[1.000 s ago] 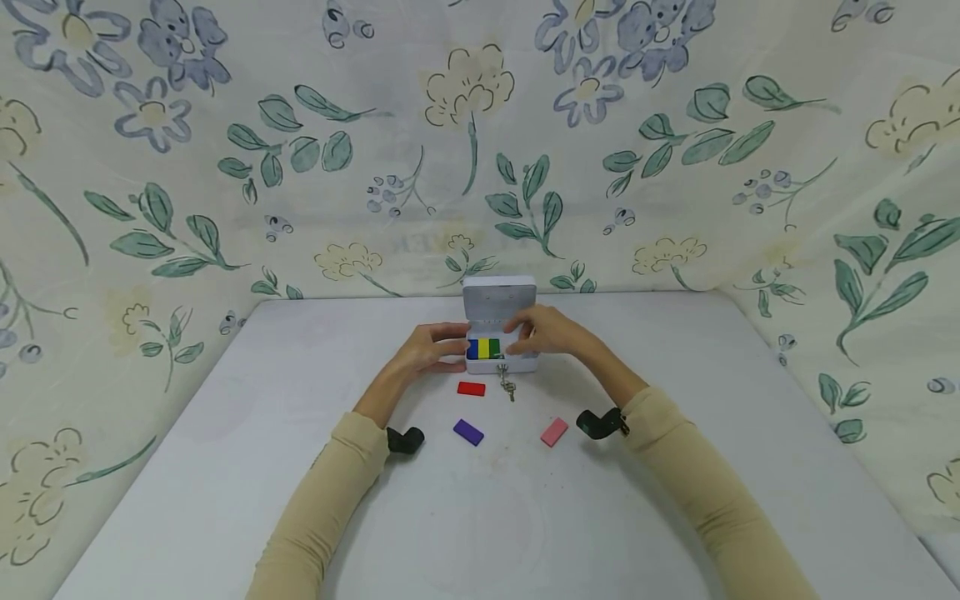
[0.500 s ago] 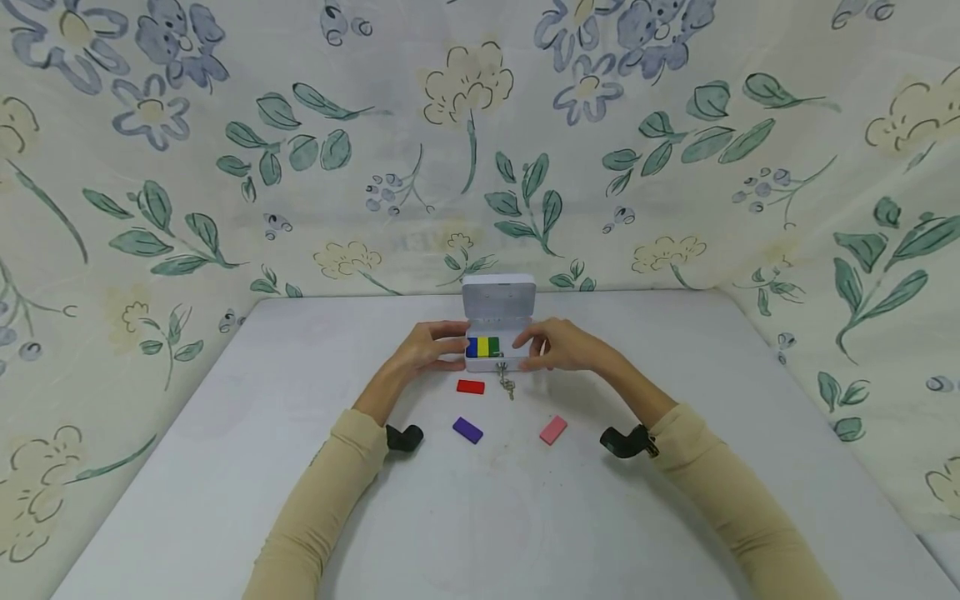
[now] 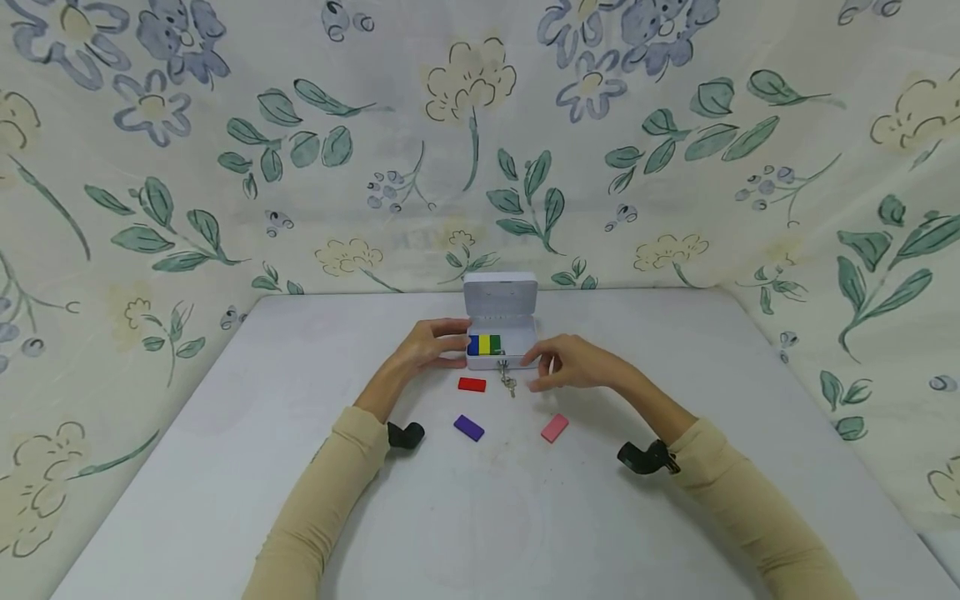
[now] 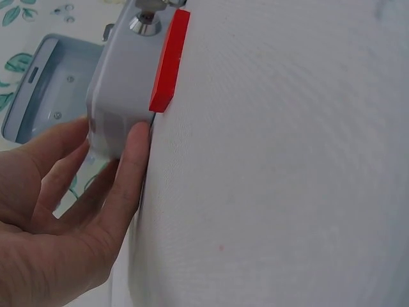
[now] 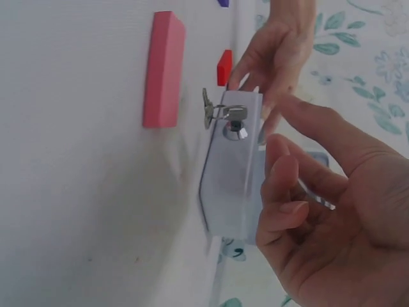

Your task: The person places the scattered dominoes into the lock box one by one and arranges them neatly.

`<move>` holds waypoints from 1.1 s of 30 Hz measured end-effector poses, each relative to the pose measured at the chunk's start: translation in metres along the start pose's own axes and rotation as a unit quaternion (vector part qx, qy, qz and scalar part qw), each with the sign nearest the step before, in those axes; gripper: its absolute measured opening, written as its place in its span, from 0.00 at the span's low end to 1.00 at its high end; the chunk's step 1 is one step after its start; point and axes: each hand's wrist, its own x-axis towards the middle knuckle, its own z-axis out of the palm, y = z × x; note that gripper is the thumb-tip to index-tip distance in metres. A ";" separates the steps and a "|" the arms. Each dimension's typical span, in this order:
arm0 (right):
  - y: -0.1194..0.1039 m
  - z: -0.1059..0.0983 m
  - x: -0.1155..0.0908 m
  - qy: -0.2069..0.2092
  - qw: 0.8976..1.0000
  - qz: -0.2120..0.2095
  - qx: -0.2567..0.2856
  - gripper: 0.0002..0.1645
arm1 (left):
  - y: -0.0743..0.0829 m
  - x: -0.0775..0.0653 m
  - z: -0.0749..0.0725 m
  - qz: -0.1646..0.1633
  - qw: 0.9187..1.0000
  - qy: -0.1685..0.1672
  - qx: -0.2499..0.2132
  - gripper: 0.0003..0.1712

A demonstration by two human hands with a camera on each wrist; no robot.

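A small white cash box [image 3: 504, 362] stands with its lid raised near the back of the table. Inside, at its left, blue, yellow [image 3: 483, 344] and green blocks lie side by side. Keys [image 5: 220, 113] on a ring hang from its front lock. My left hand [image 3: 431, 345] holds the box's left end between thumb and fingers. My right hand [image 3: 573, 362] is by the box's front right corner, fingers loosely bent, nothing between them. A red block [image 4: 171, 61] lies just in front of the box.
Nearer to me, a purple block [image 3: 468, 427] and a pink block [image 3: 555, 427] lie apart on the white table [image 3: 487, 525]. A flower-patterned cloth [image 3: 405, 150] hangs behind the table's back edge.
My right hand has drawn back from inside the box, over its front right corner, toward me and to the right. The left hand has stayed at the box's left end.
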 end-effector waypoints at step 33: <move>0.041 0.006 -0.023 -0.136 0.987 -0.063 0.063 0.21 | -0.001 0.000 -0.001 0.009 1.000 -0.005 -0.007 0.28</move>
